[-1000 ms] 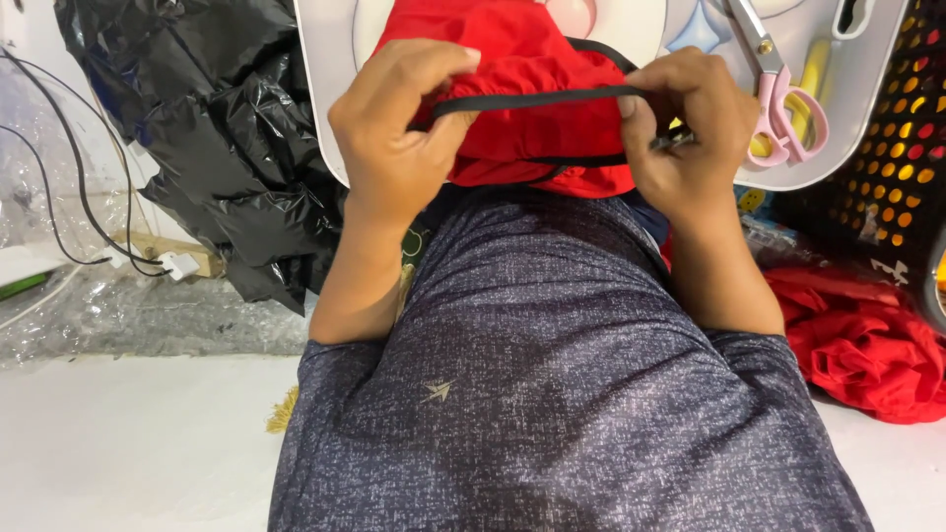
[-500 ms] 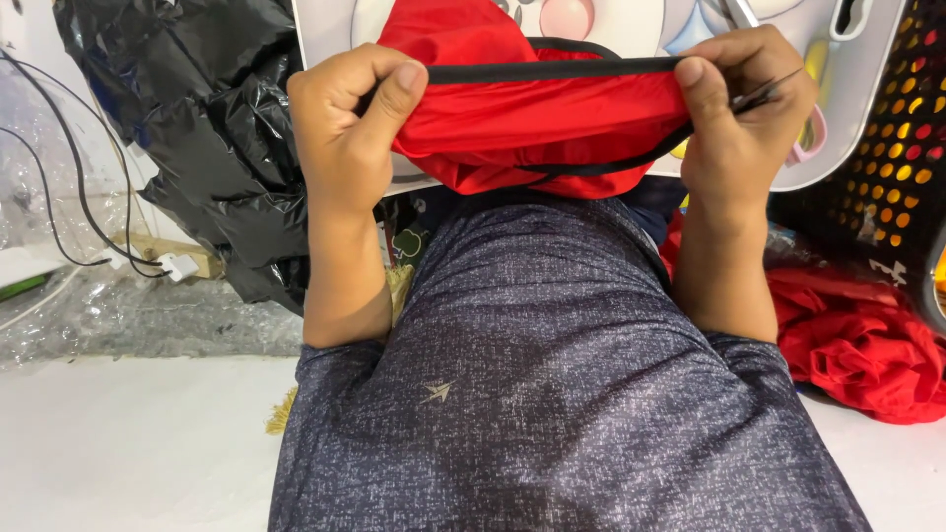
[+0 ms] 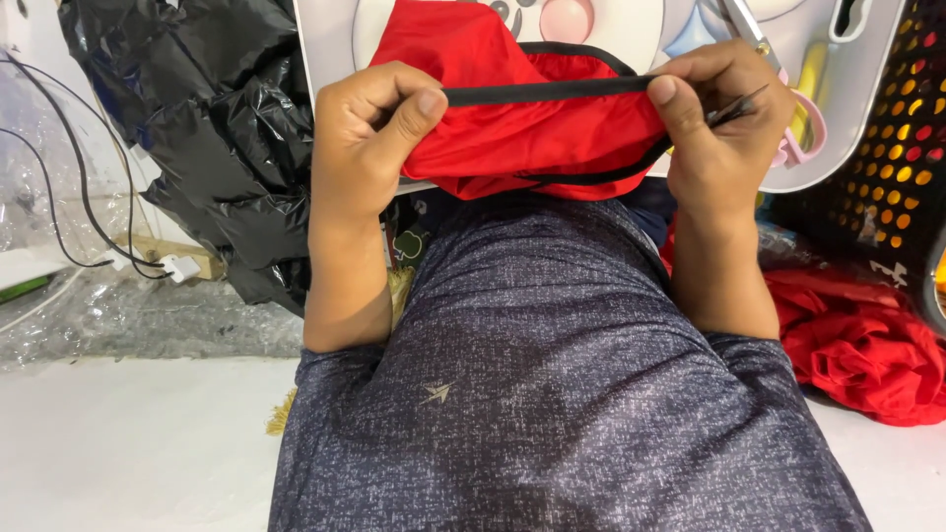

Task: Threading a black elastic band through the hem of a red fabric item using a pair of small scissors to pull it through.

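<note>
nearest to me i see my grey speckled shirt (image 3: 552, 394), with a heap of red cloth (image 3: 867, 345) on the floor at the right. above it my left hand (image 3: 370, 148) and right hand (image 3: 724, 123) are both closed, each pinching an end of the black elastic band (image 3: 547, 92) stretched taut along the edge of a red fabric piece (image 3: 512, 128). the right hand also grips a thin dark tool (image 3: 741, 101). beyond lie a white tray (image 3: 847, 108) with pink-handled scissors (image 3: 788, 108), crumpled black plastic (image 3: 207, 128) and a black perforated basket (image 3: 887, 167).
</note>
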